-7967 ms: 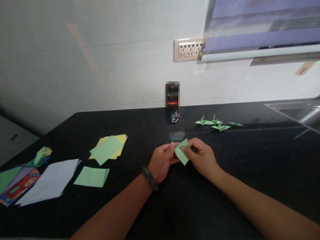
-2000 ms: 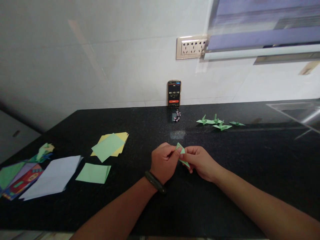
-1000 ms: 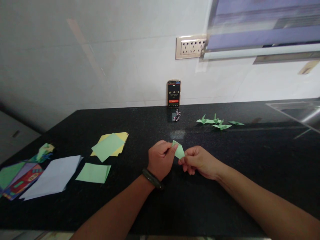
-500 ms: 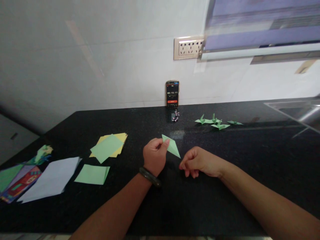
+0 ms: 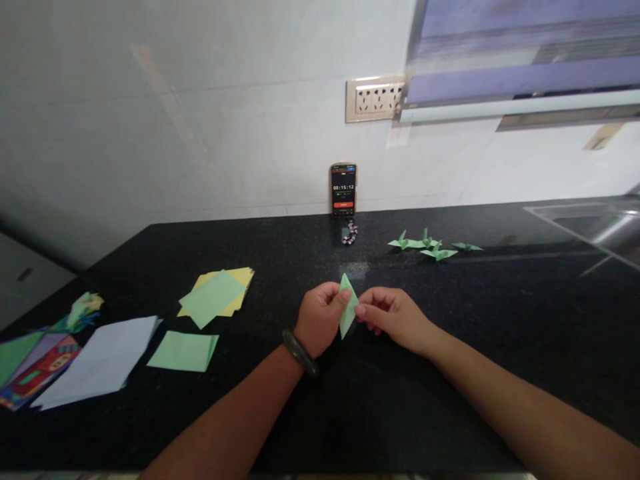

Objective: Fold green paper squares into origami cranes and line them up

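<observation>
A small folded green paper piece (image 5: pixel 347 308), kite-shaped and standing on its point, is pinched between both hands above the black countertop (image 5: pixel 500 313). My left hand (image 5: pixel 320 319), with a dark bangle on the wrist, grips its left edge with fingers curled. My right hand (image 5: pixel 393 319) pinches its right edge with thumb and forefinger. Several finished green paper cranes (image 5: pixel 434 245) lie farther back on the right.
A phone (image 5: pixel 343 189) showing a timer leans on the wall, with a small beaded item (image 5: pixel 350 234) in front of it. Green and yellow paper squares (image 5: pixel 216 296), a folded green sheet (image 5: pixel 184 351), white paper (image 5: pixel 97 360) and patterned sheets (image 5: pixel 30 367) lie left. A sink (image 5: pixel 595 223) sits far right.
Half a second ago only my left hand held the paper, lying flatter and pointing right. Now my right hand has come back onto it and the piece stands upright between both hands.
</observation>
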{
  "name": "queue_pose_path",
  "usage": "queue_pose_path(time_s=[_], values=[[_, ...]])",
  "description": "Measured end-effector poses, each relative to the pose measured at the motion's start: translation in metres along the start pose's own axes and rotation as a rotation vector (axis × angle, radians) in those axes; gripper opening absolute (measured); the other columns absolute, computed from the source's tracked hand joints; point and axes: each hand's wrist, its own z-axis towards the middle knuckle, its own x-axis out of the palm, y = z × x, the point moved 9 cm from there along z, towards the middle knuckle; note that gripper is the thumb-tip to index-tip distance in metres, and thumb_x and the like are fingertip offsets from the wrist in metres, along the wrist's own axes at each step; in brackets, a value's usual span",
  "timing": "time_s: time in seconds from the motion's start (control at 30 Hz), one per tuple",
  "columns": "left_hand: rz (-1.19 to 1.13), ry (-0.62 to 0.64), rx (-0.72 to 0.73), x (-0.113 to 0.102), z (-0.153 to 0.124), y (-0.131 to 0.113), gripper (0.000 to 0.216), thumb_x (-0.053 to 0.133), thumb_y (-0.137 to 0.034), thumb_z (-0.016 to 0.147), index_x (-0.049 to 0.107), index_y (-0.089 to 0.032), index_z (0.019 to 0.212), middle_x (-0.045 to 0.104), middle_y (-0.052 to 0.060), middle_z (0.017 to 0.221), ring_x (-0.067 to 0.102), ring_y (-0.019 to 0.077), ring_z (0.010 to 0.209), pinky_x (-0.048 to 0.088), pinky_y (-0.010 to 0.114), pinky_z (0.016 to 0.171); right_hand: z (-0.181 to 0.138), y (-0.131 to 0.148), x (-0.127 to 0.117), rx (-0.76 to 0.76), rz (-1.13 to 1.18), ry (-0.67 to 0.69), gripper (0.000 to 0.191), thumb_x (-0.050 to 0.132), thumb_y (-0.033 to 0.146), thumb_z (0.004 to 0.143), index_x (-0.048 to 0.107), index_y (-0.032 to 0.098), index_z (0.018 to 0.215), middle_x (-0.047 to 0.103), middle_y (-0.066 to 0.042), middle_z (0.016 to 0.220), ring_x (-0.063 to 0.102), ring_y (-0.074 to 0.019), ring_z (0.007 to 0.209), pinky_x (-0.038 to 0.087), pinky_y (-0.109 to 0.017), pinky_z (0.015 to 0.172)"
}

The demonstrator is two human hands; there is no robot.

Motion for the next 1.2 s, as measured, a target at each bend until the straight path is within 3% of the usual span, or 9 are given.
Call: queue_pose_path(time_s=[0.27, 0.47, 0.63, 0.8, 0.93, 1.0, 1.1, 1.2], values=[[-0.183, 0.106, -0.098, 0.014, -0.002, 0.008, 0.027, 0.060, -0.039, 0.070, 0.059, -0.012, 0.066, 0.055, -0.001, 0.054, 0.046, 0.0090, 0.049, 0.038, 0.022, 0.048, 0.000, 0.001, -0.009, -0.013, -0.007, -0.098, 0.025, 0.061, 0.036, 0.069, 0.053, 0.016, 0.057, 0.049, 0.004, 0.047, 0.042, -0.0060, 0.041, 0.034, -0.019, 0.042], [-0.051, 0.155, -0.046, 0.018, -0.004, 0.004, 0.029, 0.060, -0.041, 0.069, 0.058, -0.012, 0.064, 0.053, -0.001, 0.053, 0.042, 0.0077, 0.048, 0.034, 0.020, 0.044, 0.000, 0.005, -0.016, -0.065, 0.121, -0.171, 0.026, 0.065, 0.040, 0.066, 0.058, 0.017, 0.076, 0.052, 0.004, 0.057, 0.043, -0.0072, 0.046, 0.034, -0.020, 0.042], [0.048, 0.246, 0.010, 0.026, -0.009, -0.004, 0.026, 0.059, -0.036, 0.070, 0.055, -0.013, 0.059, 0.047, -0.003, 0.050, 0.038, 0.0067, 0.047, 0.031, 0.019, 0.043, -0.002, 0.007, -0.018, -0.087, 0.096, -0.192, 0.028, 0.066, 0.037, 0.066, 0.053, 0.016, 0.053, 0.045, 0.005, 0.045, 0.038, -0.0067, 0.043, 0.028, -0.022, 0.043], [0.089, 0.296, 0.012, 0.029, -0.010, -0.004, 0.025, 0.058, -0.035, 0.071, 0.056, -0.013, 0.061, 0.049, -0.002, 0.055, 0.040, 0.0078, 0.050, 0.032, 0.020, 0.045, 0.000, -0.004, -0.021, -0.033, 0.275, -0.247, 0.038, 0.062, 0.037, 0.071, 0.047, 0.017, 0.043, 0.042, 0.004, 0.039, 0.035, -0.0066, 0.037, 0.026, -0.022, 0.041], [0.003, 0.295, -0.079, 0.030, -0.010, 0.004, 0.028, 0.057, -0.039, 0.072, 0.053, -0.013, 0.061, 0.045, -0.003, 0.053, 0.037, 0.0065, 0.048, 0.030, 0.020, 0.044, 0.005, -0.009, -0.015, 0.042, 0.463, -0.168, 0.038, 0.054, 0.048, 0.075, 0.057, 0.016, 0.054, 0.048, 0.003, 0.042, 0.038, -0.0072, 0.037, 0.029, -0.022, 0.039], [-0.158, 0.331, -0.162, 0.034, -0.011, 0.010, 0.031, 0.052, -0.043, 0.076, 0.052, -0.014, 0.064, 0.046, -0.002, 0.055, 0.040, 0.0067, 0.047, 0.035, 0.020, 0.046, 0.005, -0.006, -0.010, 0.052, 0.541, -0.083, 0.033, 0.057, 0.048, 0.074, 0.065, 0.015, 0.074, 0.051, 0.003, 0.048, 0.041, -0.0070, 0.039, 0.031, -0.021, 0.040], [-0.474, 0.443, -0.275, 0.046, -0.017, 0.013, 0.032, 0.050, -0.045, 0.078, 0.052, -0.014, 0.068, 0.049, 0.000, 0.060, 0.049, 0.0094, 0.053, 0.045, 0.025, 0.054, 0.001, 0.000, 0.003, 0.042, 0.547, 0.079, 0.035, 0.066, 0.036, 0.069, 0.063, 0.018, 0.099, 0.056, 0.003, 0.058, 0.047, -0.0063, 0.046, 0.034, -0.019, 0.044], [-0.625, 0.554, -0.378, 0.058, -0.026, 0.014, 0.030, 0.054, -0.044, 0.075, 0.054, -0.015, 0.072, 0.050, 0.000, 0.063, 0.053, 0.0116, 0.058, 0.048, 0.030, 0.059, -0.002, 0.005, 0.006, -0.048, 0.491, 0.115, 0.024, 0.068, 0.029, 0.068, 0.065, 0.018, 0.090, 0.059, 0.002, 0.067, 0.052, -0.0067, 0.052, 0.034, -0.019, 0.046]])
